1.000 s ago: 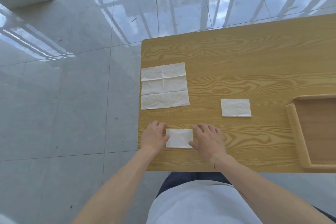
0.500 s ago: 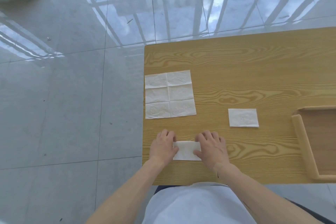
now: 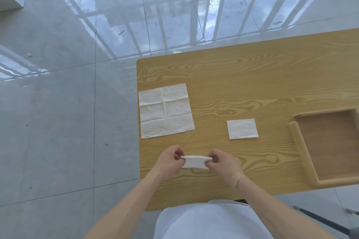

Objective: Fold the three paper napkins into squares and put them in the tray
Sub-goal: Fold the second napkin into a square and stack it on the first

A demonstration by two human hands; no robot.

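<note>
- Since the earlier frames, your hands no longer press the small napkin flat on the surface; you now have it pinched by its two ends and lifted at the near edge of the surface, its folded edge facing you.
- Your left hand (image 3: 169,162) is closed on the left end of the folded napkin (image 3: 195,161), thumb and fingers pinching it.
- Your right hand (image 3: 223,163) is closed the same way on the right end.
- A second napkin (image 3: 242,128) lies already folded small, flat on the surface (image 3: 252,83), between your hands and the tray (image 3: 300,153) but not touching the tray.
- The third napkin (image 3: 166,110) lies fully open near the left edge of the surface, its crease lines showing; it is not yet folded.
- What shows of the tray holds nothing; its right part runs out of view.
- By my judgement you are around the middle: one napkin folded, one nearly folded in your hands, one untouched, and none placed in the tray yet.
</note>
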